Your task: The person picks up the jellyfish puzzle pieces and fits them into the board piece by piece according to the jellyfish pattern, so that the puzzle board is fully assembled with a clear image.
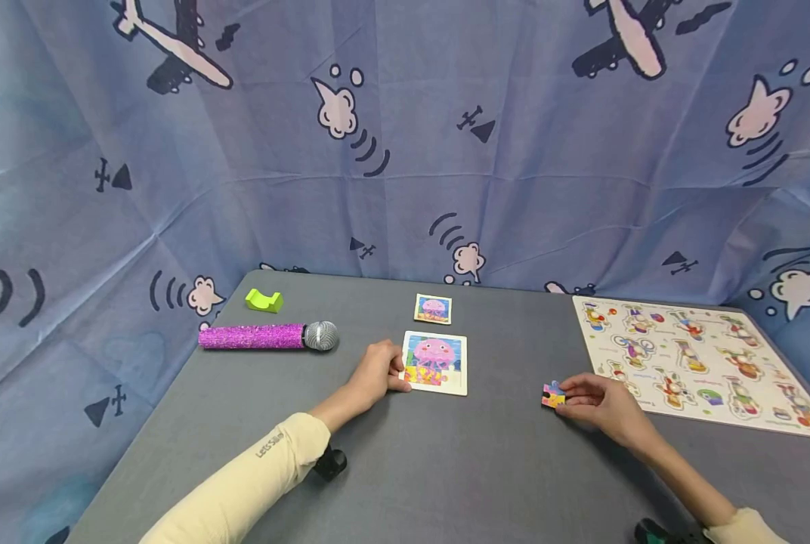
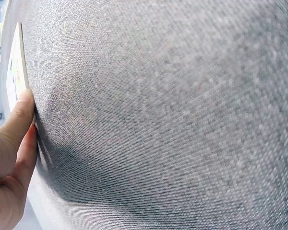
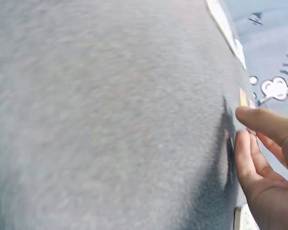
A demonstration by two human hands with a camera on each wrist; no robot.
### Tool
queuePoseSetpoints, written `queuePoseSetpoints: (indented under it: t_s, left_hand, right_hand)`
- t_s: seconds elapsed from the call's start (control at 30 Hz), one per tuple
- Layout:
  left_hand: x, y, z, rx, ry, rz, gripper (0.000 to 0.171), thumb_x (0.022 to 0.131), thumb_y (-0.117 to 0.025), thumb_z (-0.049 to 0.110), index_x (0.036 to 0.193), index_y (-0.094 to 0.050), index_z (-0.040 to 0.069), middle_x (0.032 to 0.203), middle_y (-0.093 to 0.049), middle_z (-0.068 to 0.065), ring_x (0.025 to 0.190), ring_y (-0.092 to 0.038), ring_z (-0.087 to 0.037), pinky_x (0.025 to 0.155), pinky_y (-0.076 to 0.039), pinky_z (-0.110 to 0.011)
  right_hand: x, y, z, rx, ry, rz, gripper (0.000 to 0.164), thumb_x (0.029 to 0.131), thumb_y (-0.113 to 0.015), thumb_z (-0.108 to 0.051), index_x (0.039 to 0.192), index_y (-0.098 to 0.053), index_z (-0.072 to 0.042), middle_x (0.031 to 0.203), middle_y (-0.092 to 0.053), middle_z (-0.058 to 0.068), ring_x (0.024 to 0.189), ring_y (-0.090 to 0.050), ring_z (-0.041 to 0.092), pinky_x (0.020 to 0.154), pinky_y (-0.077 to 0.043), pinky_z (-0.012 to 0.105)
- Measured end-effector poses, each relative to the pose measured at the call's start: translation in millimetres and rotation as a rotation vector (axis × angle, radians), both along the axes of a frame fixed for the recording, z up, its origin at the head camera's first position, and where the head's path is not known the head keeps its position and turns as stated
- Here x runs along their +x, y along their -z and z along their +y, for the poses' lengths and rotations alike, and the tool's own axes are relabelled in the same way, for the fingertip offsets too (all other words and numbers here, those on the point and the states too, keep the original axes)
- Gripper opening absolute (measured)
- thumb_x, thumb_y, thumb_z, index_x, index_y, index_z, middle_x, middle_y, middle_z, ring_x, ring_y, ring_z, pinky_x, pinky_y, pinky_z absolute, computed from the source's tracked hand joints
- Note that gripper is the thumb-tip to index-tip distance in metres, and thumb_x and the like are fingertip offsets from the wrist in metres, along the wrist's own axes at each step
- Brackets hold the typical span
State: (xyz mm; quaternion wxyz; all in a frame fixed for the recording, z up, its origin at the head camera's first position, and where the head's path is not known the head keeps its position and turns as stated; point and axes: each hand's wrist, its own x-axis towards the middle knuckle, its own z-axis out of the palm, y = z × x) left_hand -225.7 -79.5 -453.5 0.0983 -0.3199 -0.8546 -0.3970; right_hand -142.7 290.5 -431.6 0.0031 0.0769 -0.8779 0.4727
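Note:
A square jigsaw puzzle board (image 1: pixel 453 387) with a pink jellyfish lies on the grey table in the head view, its lower right part pale. At its left edge, my left hand (image 1: pixel 380 370) grips the frame between thumb and curled fingers; the same board (image 2: pixel 15 72) shows edge-on in the left wrist view. To the right, my right hand (image 1: pixel 602 406) pinches a small jigsaw piece (image 1: pixel 552 395) coloured pink, blue and yellow. Much of that piece (image 3: pixel 243 98) is hidden behind the thumb in the right wrist view. Behind the board lies a small jellyfish picture card (image 1: pixel 433 309).
A purple glittery microphone (image 1: pixel 255 337) lies at the left, with a lime-green curved block (image 1: pixel 264 301) behind it. A large white board with cartoon figures (image 1: pixel 707 363) covers the table's right side. A blue patterned curtain (image 1: pixel 405 151) hangs behind the table (image 1: pixel 486 476).

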Motion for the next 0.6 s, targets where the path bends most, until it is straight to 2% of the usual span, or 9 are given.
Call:
queuePoseSetpoints:
  t_s: [0.1,0.13,0.23,0.33,0.43,0.6]
  left_hand:
    - [1.0,-1.9,1,-0.004,-0.009,-0.021,0.039,0.057,-0.089,0.010,0.064,-0.051,0.005,0.065,-0.044,-0.002,0.057,-0.045,-0.011,0.052,-0.039,-0.022]
    - [5.5,-8.8,2,-0.010,-0.019,-0.049,0.038,0.055,-0.089,0.006,0.064,-0.052,0.002,0.065,-0.045,-0.005,0.058,-0.046,-0.013,0.053,-0.040,-0.023]
    - [7.8,-12.9,5,-0.027,-0.039,-0.077,0.037,0.054,-0.089,0.002,0.064,-0.053,-0.001,0.066,-0.046,-0.007,0.059,-0.048,-0.017,0.054,-0.039,-0.020]
    - [8.9,-15.2,6,-0.044,-0.058,-0.089,0.038,0.054,-0.089,0.002,0.065,-0.053,-0.001,0.066,-0.047,-0.009,0.059,-0.049,-0.018,0.055,-0.038,-0.018]
    - [8.4,-15.1,6,-0.057,-0.065,-0.097,0.037,0.055,-0.089,0.003,0.065,-0.053,-0.001,0.066,-0.047,-0.008,0.059,-0.046,-0.013,0.055,-0.037,-0.018]
    - [7.1,-13.0,6,-0.075,-0.063,-0.084,0.036,0.056,-0.089,0.004,0.066,-0.054,0.000,0.066,-0.047,-0.007,0.059,-0.038,-0.004,0.055,-0.037,-0.018]
  right_hand:
    - [-1.1,-0.4,4,-0.148,-0.019,-0.094,0.037,0.080,-0.074,0.000,0.109,-0.058,0.017,0.093,-0.070,0.012,0.079,-0.067,0.005,0.065,-0.054,0.023]
    - [-0.9,0.2,5,-0.185,-0.018,-0.120,0.039,0.081,-0.073,-0.001,0.111,-0.058,0.018,0.095,-0.071,0.008,0.081,-0.067,0.005,0.066,-0.054,0.023]
    - [-0.6,3.1,6,-0.255,-0.017,-0.163,0.042,0.083,-0.072,-0.002,0.116,-0.056,0.019,0.097,-0.072,-0.001,0.087,-0.067,0.005,0.070,-0.053,0.022]
    - [-1.5,5.6,5,-0.259,-0.003,-0.178,0.042,0.084,-0.071,-0.004,0.118,-0.057,0.017,0.099,-0.071,-0.007,0.089,-0.064,0.003,0.071,-0.052,0.021]
    - [-3.5,6.1,3,-0.244,0.021,-0.198,0.044,0.084,-0.072,-0.009,0.119,-0.057,0.014,0.100,-0.070,-0.009,0.089,-0.061,0.001,0.072,-0.051,0.021]
    - [-7.0,5.1,-2,-0.280,0.022,-0.226,0.043,0.085,-0.071,-0.010,0.120,-0.058,0.012,0.099,-0.069,-0.007,0.089,-0.062,0.005,0.074,-0.052,0.024]
